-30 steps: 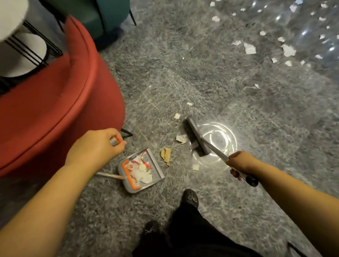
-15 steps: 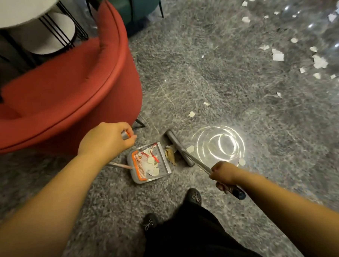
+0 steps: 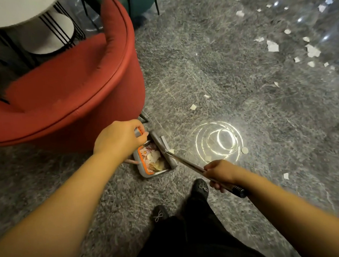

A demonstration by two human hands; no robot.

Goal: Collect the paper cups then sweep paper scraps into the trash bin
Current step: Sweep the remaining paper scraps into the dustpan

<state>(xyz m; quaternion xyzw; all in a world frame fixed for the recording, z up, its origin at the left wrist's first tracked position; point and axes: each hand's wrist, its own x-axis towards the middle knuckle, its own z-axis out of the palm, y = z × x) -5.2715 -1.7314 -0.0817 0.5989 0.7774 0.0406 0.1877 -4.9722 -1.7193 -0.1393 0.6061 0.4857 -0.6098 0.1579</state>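
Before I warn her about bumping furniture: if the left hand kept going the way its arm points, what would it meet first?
Probably the dustpan handle it already grips; beyond the left hand, the line runs up and right over bare carpet, just clear of the red chair, though depth is unclear.
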